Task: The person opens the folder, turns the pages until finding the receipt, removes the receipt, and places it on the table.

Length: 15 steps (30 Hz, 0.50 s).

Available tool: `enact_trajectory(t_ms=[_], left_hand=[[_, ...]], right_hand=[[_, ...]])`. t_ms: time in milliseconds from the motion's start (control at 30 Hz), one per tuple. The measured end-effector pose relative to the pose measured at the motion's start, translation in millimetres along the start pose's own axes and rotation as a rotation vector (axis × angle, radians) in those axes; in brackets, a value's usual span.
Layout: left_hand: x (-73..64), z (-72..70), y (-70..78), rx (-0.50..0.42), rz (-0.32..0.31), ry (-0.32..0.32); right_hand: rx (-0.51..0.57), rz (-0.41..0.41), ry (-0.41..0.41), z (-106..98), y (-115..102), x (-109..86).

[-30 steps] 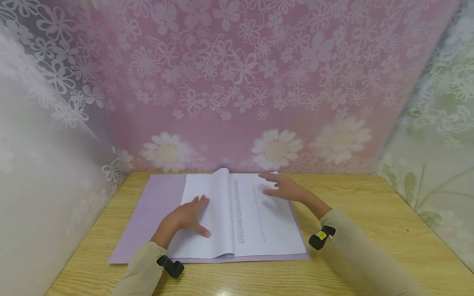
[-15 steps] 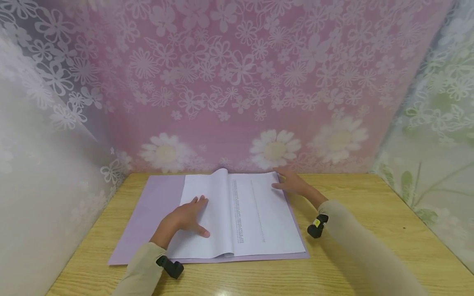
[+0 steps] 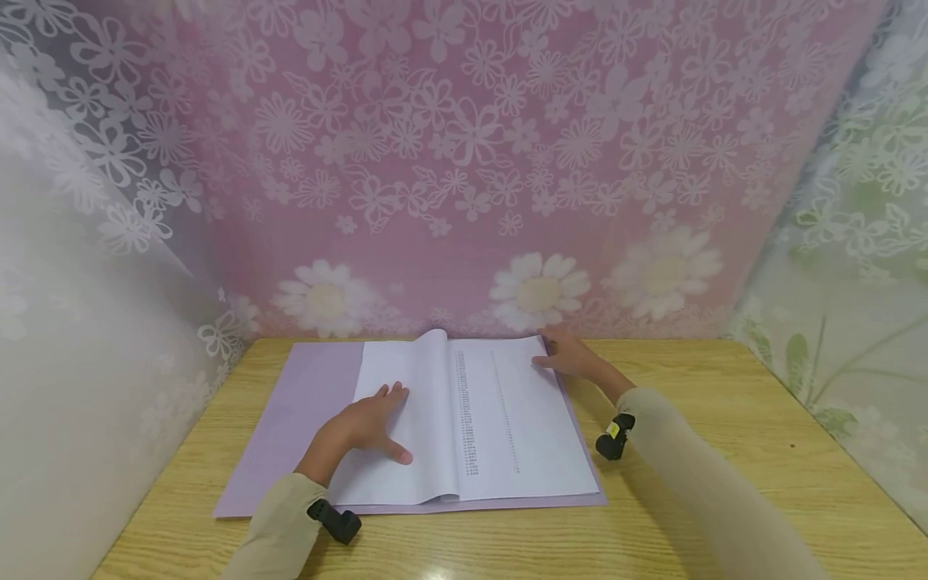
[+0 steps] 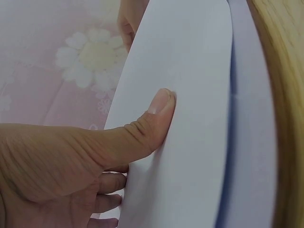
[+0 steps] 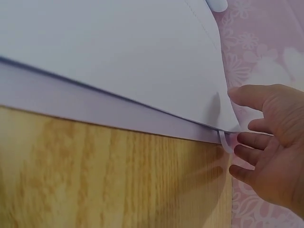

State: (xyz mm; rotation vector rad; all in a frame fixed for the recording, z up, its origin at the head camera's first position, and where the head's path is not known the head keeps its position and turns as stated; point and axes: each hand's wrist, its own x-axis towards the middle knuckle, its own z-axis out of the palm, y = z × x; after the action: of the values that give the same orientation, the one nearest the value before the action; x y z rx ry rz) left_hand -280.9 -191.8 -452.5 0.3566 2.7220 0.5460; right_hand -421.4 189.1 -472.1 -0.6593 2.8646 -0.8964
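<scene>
A lilac folder [image 3: 308,403] lies spread on the table with white sheets in it. My left hand [image 3: 366,423] rests with spread fingers on the left-hand page [image 3: 428,451]; in the left wrist view its thumb [image 4: 160,107] lies flat on the paper. At the far right corner of the printed right-hand page [image 3: 536,427] is my right hand [image 3: 570,354]. The right wrist view shows its thumb [image 5: 251,96] apart from the fingers [image 5: 247,154], with the fingertips right at the page corner [image 5: 233,127].
The wooden table [image 3: 710,451] extends to the right of the folder. A pink flowered backdrop [image 3: 435,201] stands behind its back edge, with pale flowered sheets at the left [image 3: 72,346] and right [image 3: 863,322]. The left-hand page bulges up near the fold.
My right hand has moved from above the right-hand page out to its far right corner, and its fingers have drawn in slightly. The left hand stays in place on the left-hand page.
</scene>
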Motion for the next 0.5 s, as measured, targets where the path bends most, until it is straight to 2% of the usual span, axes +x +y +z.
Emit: enact_trajectory(t_ms=[133,367,500], left_hand=[[-1.2,-1.0,1.4,0.0,0.006,0.003],[-0.9,-1.0,0.2,0.004,0.012,0.003],[0.4,1.0,-2.3,-0.002,0.009,0.001]], right_hand=[[0.0,-0.005,0.006,0,2,-0.9],[0.085,-0.031,0.051,0,2,-6.5],[0.097,-0.036,0.058,1,2,-10.2]])
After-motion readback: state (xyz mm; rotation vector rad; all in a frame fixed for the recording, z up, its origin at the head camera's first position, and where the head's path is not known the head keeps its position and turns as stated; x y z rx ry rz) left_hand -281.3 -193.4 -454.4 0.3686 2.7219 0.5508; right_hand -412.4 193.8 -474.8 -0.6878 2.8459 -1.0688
